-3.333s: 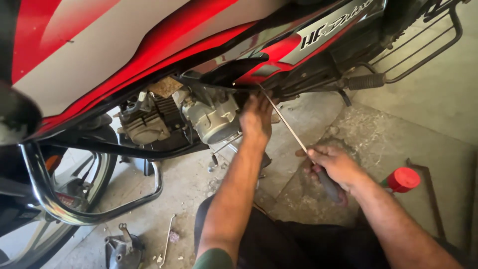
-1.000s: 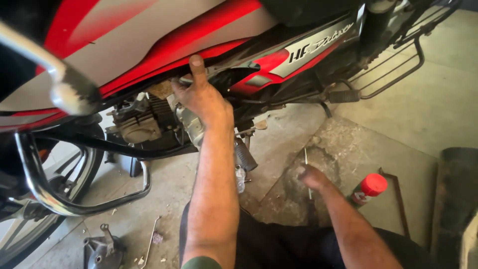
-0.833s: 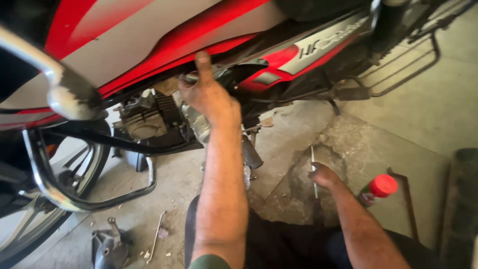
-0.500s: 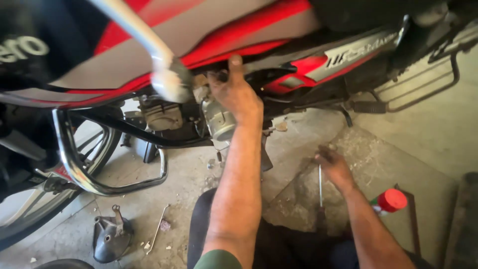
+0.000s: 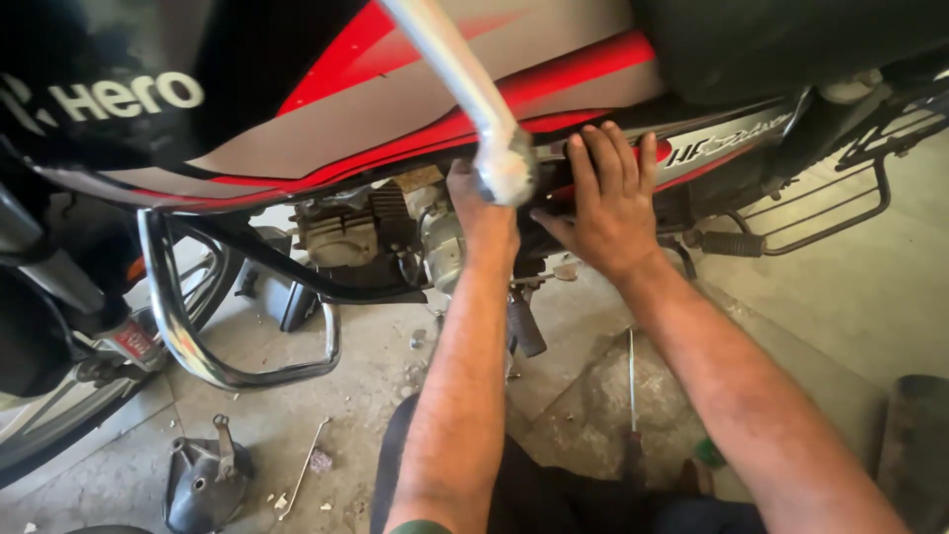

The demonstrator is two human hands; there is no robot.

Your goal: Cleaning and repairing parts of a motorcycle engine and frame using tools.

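Observation:
A red, grey and black motorcycle (image 5: 326, 129) fills the top of the view, its engine (image 5: 366, 232) exposed below the tank. My left hand (image 5: 481, 216) reaches up to the tank's underside beside the engine; its fingers are hidden behind a blurred chrome bar end (image 5: 504, 168) close to the camera. My right hand (image 5: 605, 203) lies flat on the dark side panel (image 5: 712, 153), fingers spread, holding nothing. A long thin screwdriver (image 5: 631, 381) lies on the concrete between my forearms.
A chrome crash guard (image 5: 188, 336) curves round the front wheel at left. On the floor lie a black engine cover (image 5: 203, 480) and a thin metal rod (image 5: 304, 467). A footpeg (image 5: 733, 243) and black rear rack (image 5: 835, 203) stick out at right, by a dark cylinder (image 5: 914, 435).
My right hand let go of the screwdriver, which now lies on the floor, and rose to the side panel. My left hand stayed under the tank. The view shifted left.

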